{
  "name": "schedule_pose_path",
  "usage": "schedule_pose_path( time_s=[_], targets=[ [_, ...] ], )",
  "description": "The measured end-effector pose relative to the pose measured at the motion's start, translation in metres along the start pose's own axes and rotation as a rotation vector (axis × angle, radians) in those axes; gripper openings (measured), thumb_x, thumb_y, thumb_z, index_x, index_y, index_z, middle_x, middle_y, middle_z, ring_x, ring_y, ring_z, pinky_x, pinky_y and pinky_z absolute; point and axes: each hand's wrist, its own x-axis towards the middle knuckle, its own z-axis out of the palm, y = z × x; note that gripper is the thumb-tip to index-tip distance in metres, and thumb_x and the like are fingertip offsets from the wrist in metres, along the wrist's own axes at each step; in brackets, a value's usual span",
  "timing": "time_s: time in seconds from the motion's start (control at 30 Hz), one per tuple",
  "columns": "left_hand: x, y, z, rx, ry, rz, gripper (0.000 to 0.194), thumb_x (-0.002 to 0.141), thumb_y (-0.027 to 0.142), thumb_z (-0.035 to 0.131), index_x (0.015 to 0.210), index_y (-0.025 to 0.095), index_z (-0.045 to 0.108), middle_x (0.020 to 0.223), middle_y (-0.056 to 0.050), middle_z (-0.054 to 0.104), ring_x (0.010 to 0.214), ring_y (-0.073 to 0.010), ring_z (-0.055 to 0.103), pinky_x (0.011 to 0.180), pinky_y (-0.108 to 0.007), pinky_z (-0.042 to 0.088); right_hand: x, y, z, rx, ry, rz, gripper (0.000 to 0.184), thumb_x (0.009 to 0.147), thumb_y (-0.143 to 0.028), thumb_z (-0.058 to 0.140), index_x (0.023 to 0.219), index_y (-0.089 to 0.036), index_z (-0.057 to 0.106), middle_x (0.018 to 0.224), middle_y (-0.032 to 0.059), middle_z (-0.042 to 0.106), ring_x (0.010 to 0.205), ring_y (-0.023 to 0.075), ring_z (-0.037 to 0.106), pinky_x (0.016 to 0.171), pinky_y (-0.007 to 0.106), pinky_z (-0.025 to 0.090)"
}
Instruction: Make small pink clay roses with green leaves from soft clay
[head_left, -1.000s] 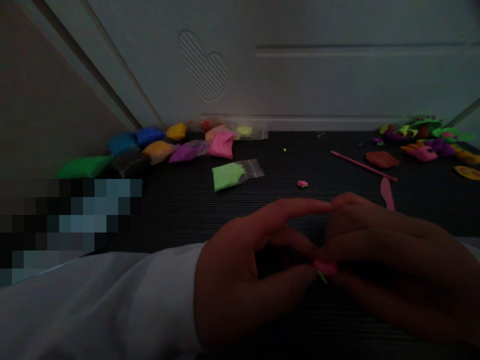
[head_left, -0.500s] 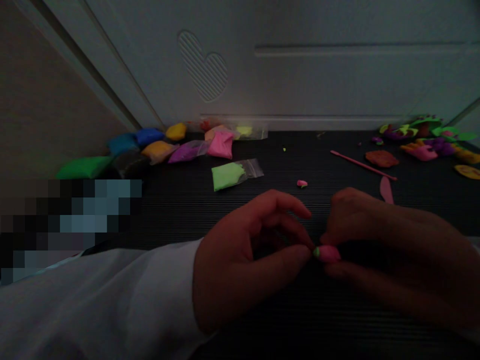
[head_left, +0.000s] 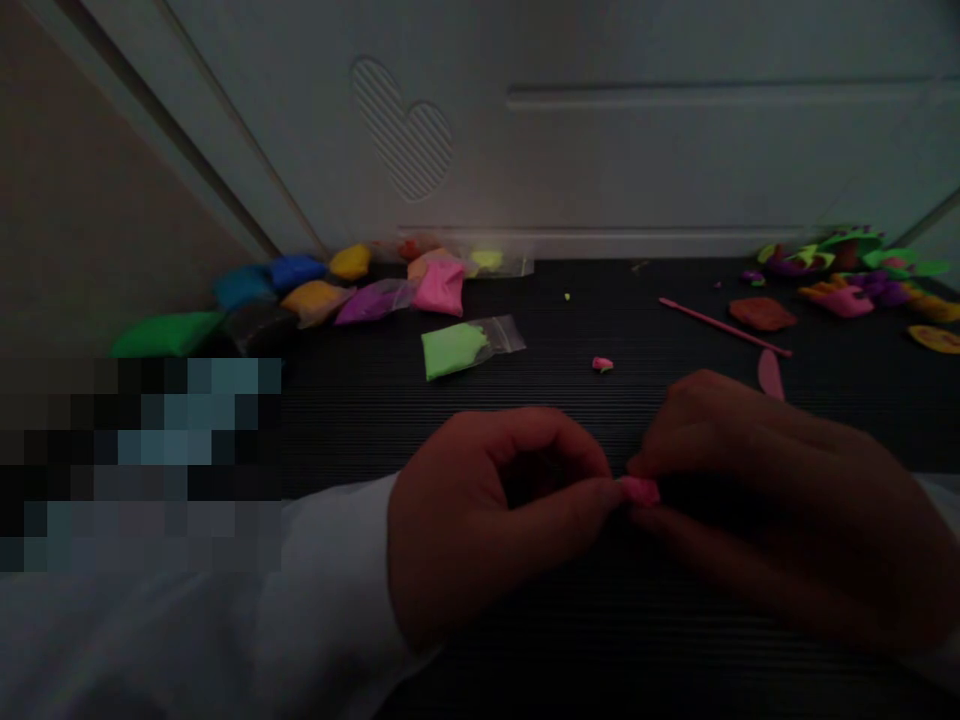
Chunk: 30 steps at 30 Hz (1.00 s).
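Between my two hands is a small pink clay flower bud (head_left: pixel 641 490), held just above the dark ribbed tabletop (head_left: pixel 525 620). My left hand (head_left: pixel 502 520) pinches its left end between thumb and fingertips, which hide the green tip. From the right, the thumb and fingers of my right hand (head_left: pixel 780 510) close on the bud's sides. A smaller pink bud with a bit of green (head_left: pixel 602 365) lies on the table beyond my hands. Behind my right hand are a pink clay knife (head_left: pixel 770 374) and a thin pink stick tool (head_left: pixel 724 326).
Bags of coloured clay line the back left, with a light green bag (head_left: pixel 457 350) nearer the middle. A flat reddish-brown clay piece (head_left: pixel 762 313) lies at right, near several finished clay figures (head_left: pixel 847 290). A white panel with a heart relief (head_left: pixel 409 130) stands behind.
My left fingers have closed farther over the bud's green end, and the index finger has come down. The bud has shifted slightly left and up, with my right hand following.
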Motion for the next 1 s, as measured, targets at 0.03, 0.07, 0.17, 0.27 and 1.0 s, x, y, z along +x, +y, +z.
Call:
schedule_pose_path(
  time_s=[0.03,0.07,0.17,0.27,1.0],
  targets=[
    [0.0001,0.0001,0.0000,-0.022,0.002,-0.008,0.011,0.066,0.025,0.058,0.064,0.015,0.058,0.052,0.004,0.050,0.047,-0.0045,0.042,0.041,-0.014,0.030,0.0000,0.0002,-0.0001,-0.006,0.001,0.000,0.012,0.069,-0.022,0.055,0.081,-0.019,0.055,0.069,-0.0004,0.056,0.066,0.0106,0.052,0.062,0.024,0.040],
    [0.0002,0.0002,-0.0001,-0.046,0.002,-0.019,0.010,0.066,0.024,0.058,0.064,0.014,0.058,0.053,0.003,0.051,0.048,-0.0046,0.042,0.041,-0.014,0.031,0.0001,0.0005,0.0000,-0.012,0.001,0.003,0.013,0.069,-0.022,0.056,0.081,-0.019,0.055,0.069,-0.0004,0.056,0.066,0.0109,0.052,0.062,0.024,0.041],
    [0.0004,0.0007,-0.0004,-0.107,-0.003,-0.047,0.010,0.067,0.024,0.057,0.065,0.015,0.058,0.055,0.003,0.053,0.050,-0.0055,0.044,0.043,-0.015,0.033,0.0009,0.0011,0.0009,-0.024,0.004,0.017,0.014,0.069,-0.023,0.056,0.082,-0.019,0.054,0.069,-0.0002,0.057,0.066,0.0114,0.053,0.062,0.025,0.041],
    [0.0009,0.0010,-0.0013,-0.130,-0.018,-0.061,0.009,0.067,0.025,0.057,0.065,0.016,0.059,0.057,0.002,0.054,0.051,-0.0063,0.046,0.044,-0.015,0.033,0.0016,0.0014,0.0018,-0.027,0.013,0.017,0.013,0.070,-0.021,0.055,0.082,-0.020,0.054,0.070,-0.0002,0.057,0.067,0.0113,0.053,0.063,0.024,0.041],
    [0.0028,-0.0009,-0.0019,-0.131,0.032,-0.053,0.011,0.066,0.027,0.058,0.063,0.016,0.060,0.053,0.002,0.054,0.049,-0.0061,0.045,0.043,-0.016,0.033,-0.0010,0.0023,0.0020,-0.081,0.032,0.034,0.012,0.070,-0.021,0.055,0.082,-0.021,0.053,0.071,-0.0009,0.057,0.067,0.0115,0.054,0.063,0.025,0.041]
  ],
)
